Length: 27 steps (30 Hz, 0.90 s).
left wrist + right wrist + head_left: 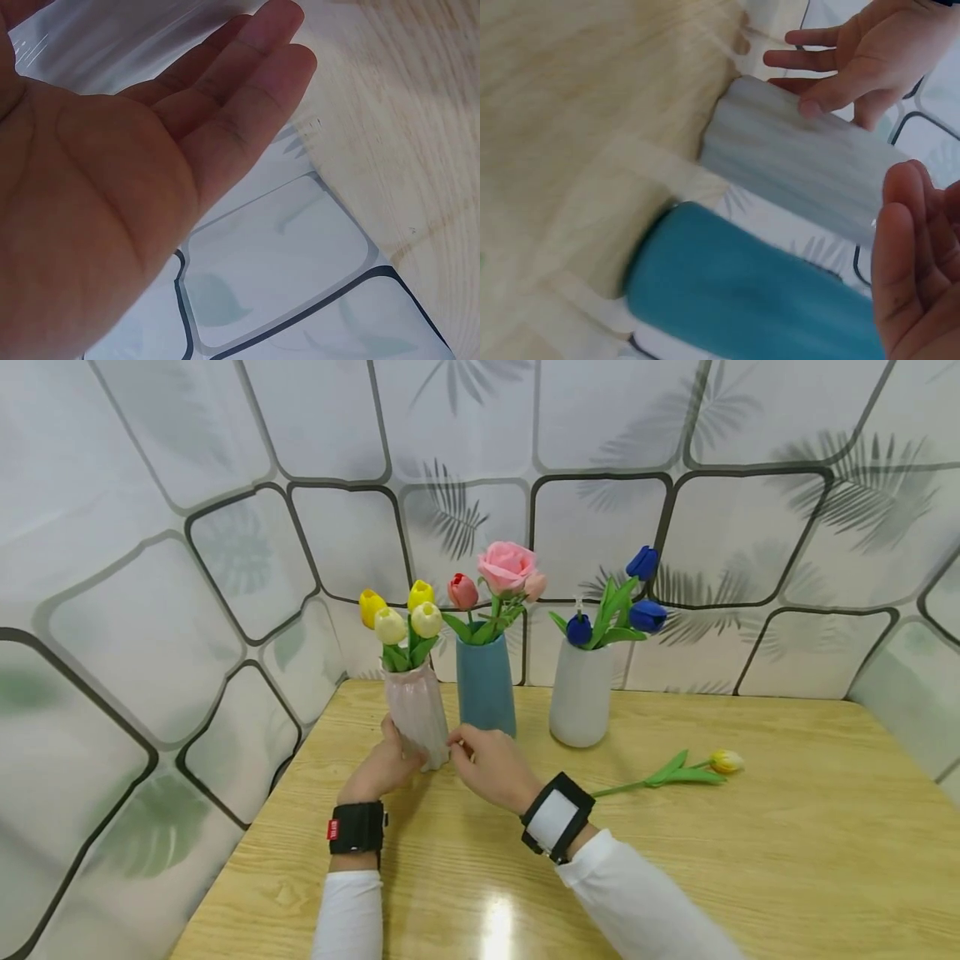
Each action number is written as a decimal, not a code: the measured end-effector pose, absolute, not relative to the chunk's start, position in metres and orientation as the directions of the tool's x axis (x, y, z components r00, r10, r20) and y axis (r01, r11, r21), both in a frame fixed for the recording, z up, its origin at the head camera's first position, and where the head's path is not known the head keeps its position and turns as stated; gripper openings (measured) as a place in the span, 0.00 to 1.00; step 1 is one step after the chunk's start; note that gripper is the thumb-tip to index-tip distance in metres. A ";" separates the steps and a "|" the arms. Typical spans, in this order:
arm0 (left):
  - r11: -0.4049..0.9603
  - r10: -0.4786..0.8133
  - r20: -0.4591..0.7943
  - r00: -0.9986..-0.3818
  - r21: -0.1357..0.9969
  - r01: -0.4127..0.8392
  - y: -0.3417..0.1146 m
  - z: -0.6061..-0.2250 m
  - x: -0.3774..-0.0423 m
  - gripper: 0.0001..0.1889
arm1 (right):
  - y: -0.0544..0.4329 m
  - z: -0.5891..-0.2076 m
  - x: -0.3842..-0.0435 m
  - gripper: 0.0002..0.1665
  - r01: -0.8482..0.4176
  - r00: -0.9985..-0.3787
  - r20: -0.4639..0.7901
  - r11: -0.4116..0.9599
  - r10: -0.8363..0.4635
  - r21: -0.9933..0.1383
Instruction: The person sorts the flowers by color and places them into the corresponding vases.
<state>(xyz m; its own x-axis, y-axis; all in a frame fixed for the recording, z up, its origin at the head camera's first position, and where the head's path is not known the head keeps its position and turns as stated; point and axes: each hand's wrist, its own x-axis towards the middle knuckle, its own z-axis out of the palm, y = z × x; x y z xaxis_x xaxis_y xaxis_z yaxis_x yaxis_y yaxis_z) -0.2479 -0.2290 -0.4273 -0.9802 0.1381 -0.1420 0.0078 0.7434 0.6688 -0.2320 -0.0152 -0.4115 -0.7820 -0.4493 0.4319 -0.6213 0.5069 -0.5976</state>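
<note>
A pale pink fluted vase (416, 710) stands on the left of the table, holding yellow tulips (371, 608) and cream tulips (390, 627). My left hand (382, 764) is at its lower left side. In the right wrist view the left thumb (810, 107) lies at the vase's edge while the other fingers extend loosely past its base. My right hand (491, 764), fingers slightly bent, hovers by the vase's right side and overlaps the foot of a blue vase (483, 681). That blue vase holds a pink rose (507, 567) and a red tulip (462, 591).
A white vase (581, 697) with blue tulips (647, 616) stands right of the blue one. One yellow tulip (726, 762) lies on the wooden table (787, 852), its stem end near the right wristband (557, 817). A patterned curtain (600, 427) hangs close behind the table.
</note>
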 end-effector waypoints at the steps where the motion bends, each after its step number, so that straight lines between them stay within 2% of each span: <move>1: 0.749 0.136 -0.143 -0.980 0.662 0.007 -0.228 -0.427 -0.248 0.48 | -0.010 -0.415 -0.230 0.12 -0.610 -0.791 0.424 0.510 -0.441 -0.606; 11: 0.754 0.133 -0.169 -0.977 0.657 -0.011 -0.225 -0.425 -0.249 0.49 | 0.066 -0.438 -0.215 0.09 -0.407 -0.911 0.326 0.666 -0.250 -0.625; 16: 0.754 0.132 -0.170 -0.977 0.656 -0.012 -0.229 -0.426 -0.249 0.50 | 0.102 -0.450 -0.211 0.11 -0.277 -0.959 0.213 0.779 -0.187 -0.562; 21: 0.761 0.131 -0.170 -0.977 0.648 -0.010 -0.230 -0.425 -0.247 0.50 | 0.129 -0.458 -0.207 0.15 -0.192 -0.980 0.127 0.871 -0.151 -0.452; 27: 0.756 0.131 -0.185 -0.974 0.654 -0.023 -0.228 -0.428 -0.248 0.50 | 0.148 -0.461 -0.203 0.24 -0.160 -0.982 -0.010 0.865 -0.187 -0.475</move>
